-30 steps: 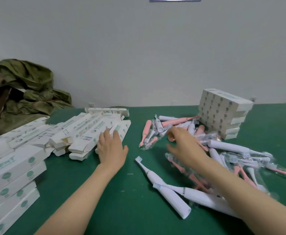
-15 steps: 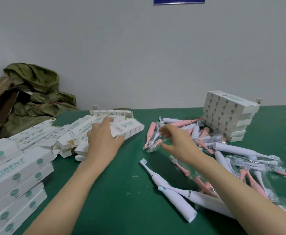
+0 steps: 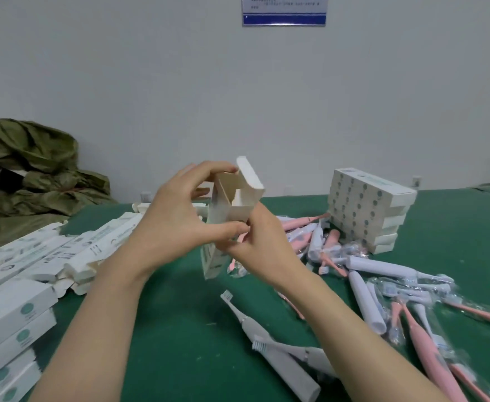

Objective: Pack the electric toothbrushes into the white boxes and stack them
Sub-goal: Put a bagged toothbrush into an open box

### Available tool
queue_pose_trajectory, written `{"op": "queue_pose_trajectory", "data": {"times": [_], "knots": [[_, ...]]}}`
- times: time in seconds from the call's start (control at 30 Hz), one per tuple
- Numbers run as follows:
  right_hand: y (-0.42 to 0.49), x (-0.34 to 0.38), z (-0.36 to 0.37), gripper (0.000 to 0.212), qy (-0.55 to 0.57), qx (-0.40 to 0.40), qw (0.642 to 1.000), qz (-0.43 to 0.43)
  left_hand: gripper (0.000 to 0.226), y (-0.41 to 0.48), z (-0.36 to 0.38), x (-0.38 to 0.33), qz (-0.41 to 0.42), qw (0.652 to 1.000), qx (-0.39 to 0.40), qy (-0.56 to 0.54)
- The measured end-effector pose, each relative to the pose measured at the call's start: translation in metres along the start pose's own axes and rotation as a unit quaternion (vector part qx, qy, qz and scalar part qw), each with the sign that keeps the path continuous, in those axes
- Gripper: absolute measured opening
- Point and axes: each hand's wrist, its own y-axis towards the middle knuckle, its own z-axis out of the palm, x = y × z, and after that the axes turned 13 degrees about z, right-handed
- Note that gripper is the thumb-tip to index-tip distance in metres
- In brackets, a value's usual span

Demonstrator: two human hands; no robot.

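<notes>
Our left hand (image 3: 180,219) pinches the white box (image 3: 223,207) upright, and our right hand (image 3: 264,242) grips its lower side. We'd want the top flap (image 3: 249,172) held wide open so a toothbrush (image 3: 290,372) slides straight in.

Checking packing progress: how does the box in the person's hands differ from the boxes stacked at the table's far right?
The held box is roughly upright in the air, gripped by the left hand and right hand; the stacked boxes lie flat on the green table. The held box's top flap is open, showing its bare inside; the stacked boxes are closed. Both are white.
</notes>
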Motion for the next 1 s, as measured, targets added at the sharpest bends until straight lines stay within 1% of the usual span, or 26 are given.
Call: {"op": "queue_pose_trajectory", "data": {"times": [0.03, 0.1, 0.13, 0.2, 0.23, 0.27, 0.3, 0.33, 0.37, 0.4, 0.43, 0.47, 0.53, 0.6, 0.67, 0.73, 0.8, 0.83, 0.9, 0.93, 0.97, 1.0], "knots": [[-0.001, 0.001, 0.000, 0.027, 0.020, 0.009, 1.000, 0.004, 0.056, 0.000, 0.004, 0.003, 0.003, 1.000, 0.000, -0.011], [-0.002, 0.001, -0.001, 0.032, 0.037, 0.041, 0.998, 0.018, 0.050, -0.001, 0.009, 0.010, 0.002, 0.999, -0.023, -0.038], [-0.002, 0.000, -0.003, 0.029, 0.041, 0.068, 0.996, 0.034, 0.047, -0.001, 0.010, 0.013, 0.000, 0.998, -0.036, -0.044], [0.002, -0.001, -0.011, 0.032, 0.046, 0.114, 0.988, 0.091, 0.044, -0.002, 0.009, 0.019, -0.007, 0.998, -0.051, -0.032], [0.004, 0.000, -0.018, 0.034, 0.053, 0.108, 0.986, 0.113, 0.043, -0.003, 0.009, 0.022, -0.010, 0.999, -0.051, -0.012], [0.007, 0.001, -0.024, 0.032, 0.079, 0.084, 0.984, 0.133, 0.043, -0.005, 0.008, 0.025, -0.012, 0.999, -0.045, 0.013], [0.009, 0.002, -0.031, 0.029, 0.134, 0.052, 0.978, 0.154, 0.043, -0.006, 0.009, 0.026, -0.014, 0.999, -0.035, 0.032], [0.010, 0.004, -0.035, 0.027, 0.211, 0.033, 0.961, 0.178, 0.042, -0.006, 0.010, 0.027, -0.017, 0.999, -0.026, 0.039], [0.010, 0.008, -0.037, 0.027, 0.283, 0.035, 0.939, 0.193, 0.041, -0.006, 0.013, 0.026, -0.021, 0.999, -0.022, 0.034], [0.010, 0.011, -0.038, 0.030, 0.320, 0.043, 0.926, 0.196, 0.040, -0.006, 0.016, 0.026, -0.024, 0.999, -0.022, 0.029], [0.008, 0.013, -0.036, 0.032, 0.314, 0.050, 0.930, 0.185, 0.040, -0.005, 0.020, 0.025, -0.023, 0.999, -0.024, 0.031], [0.006, 0.015, -0.034, 0.032, 0.275, 0.045, 0.946, 0.167, 0.039, -0.005, 0.025, 0.024, -0.019, 0.999, -0.025, 0.041], [0.001, 0.018, -0.026, 0.029, 0.168, -0.006, 0.978, 0.124, 0.032, -0.004, 0.034, 0.024, -0.010, 0.998, -0.032, 0.054], [0.000, 0.016, -0.021, 0.028, 0.106, -0.052, 0.988, 0.098, 0.024, -0.004, 0.041, 0.024, -0.018, 0.997, -0.056, 0.049], [0.001, 0.012, -0.019, 0.027, 0.068, -0.069, 0.992, 0.079, 0.024, -0.004, 0.047, 0.026, -0.030, 0.995, -0.081, 0.043], [0.000, 0.010, -0.016, 0.026, 0.006, -0.085, 0.995, 0.051, 0.030, -0.005, 0.053, 0.027, -0.038, 0.993, -0.104, 0.049], [-0.001, 0.008, -0.012, 0.027, -0.053, -0.110, 0.992, 0.030, 0.041, -0.006, 0.059, 0.028, -0.055, 0.994, -0.092, 0.038], [-0.001, 0.007, -0.012, 0.028, -0.058, -0.122, 0.990, 0.031, 0.054, -0.007, 0.061, 0.030, -0.067, 0.995, -0.069, 0.027], [0.001, 0.002, -0.012, 0.027, -0.040, -0.133, 0.989, 0.045, 0.090, -0.009, 0.065, 0.038, -0.092, 0.995, -0.034, 0.018], [0.002, 0.001, -0.013, 0.026, -0.038, -0.135, 0.989, 0.050, 0.095, -0.010, 0.064, 0.042, -0.110, 0.993, -0.033, 0.029], [0.002, 0.000, -0.012, 0.026, -0.042, -0.133, 0.989, 0.052, 0.088, -0.011, 0.064, 0.045, -0.127, 0.990, -0.041, 0.048], [0.002, -0.001, -0.011, 0.026, -0.047, -0.131, 0.989, 0.049, 0.071, -0.011, 0.063, 0.048, -0.134, 0.987, -0.047, 0.076]]}}
